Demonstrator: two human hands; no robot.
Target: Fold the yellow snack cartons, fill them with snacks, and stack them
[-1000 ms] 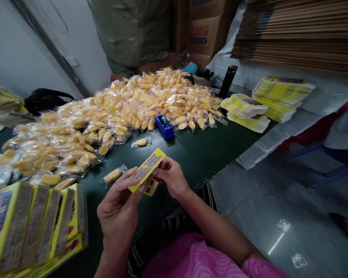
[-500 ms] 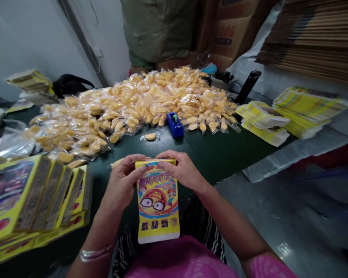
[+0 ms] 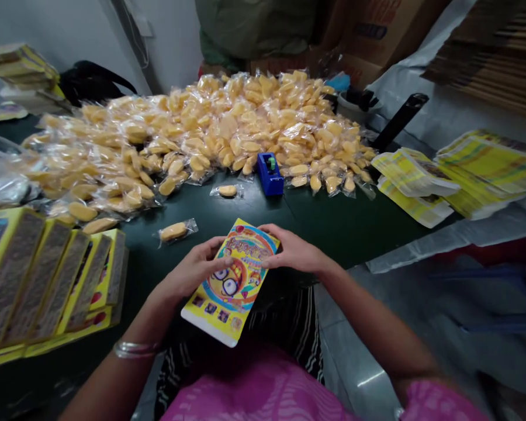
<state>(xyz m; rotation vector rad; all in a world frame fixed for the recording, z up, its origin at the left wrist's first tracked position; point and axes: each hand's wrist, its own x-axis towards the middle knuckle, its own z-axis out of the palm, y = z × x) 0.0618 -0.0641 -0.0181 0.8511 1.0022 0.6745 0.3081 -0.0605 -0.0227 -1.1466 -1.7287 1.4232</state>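
Note:
A yellow printed box [image 3: 234, 280] with a cartoon face in glasses lies tilted between my hands, its white-edged end toward my lap. My left hand [image 3: 199, 266] grips its left side, thumb on the printed face. At the upper right edge my right hand [image 3: 291, 251] holds it, thumb on the front and fingers behind. Just beyond my left hand lies a wrapped yellow piece [image 3: 173, 231], and farther off another wrapped piece [image 3: 227, 190] sits beside a blue tape dispenser [image 3: 270, 175].
A large heap of wrapped yellow pieces [image 3: 245, 128] spreads across the dark green table [image 3: 328, 219]. Filled yellow boxes [image 3: 48, 280] stand at the left. Flat yellow cartons [image 3: 486, 169] are stacked at the right, near a black roll [image 3: 401, 123].
The box has turned so its lower end points left, and my left hand has slid down its side. The view has shifted, showing the near wrapped piece fully.

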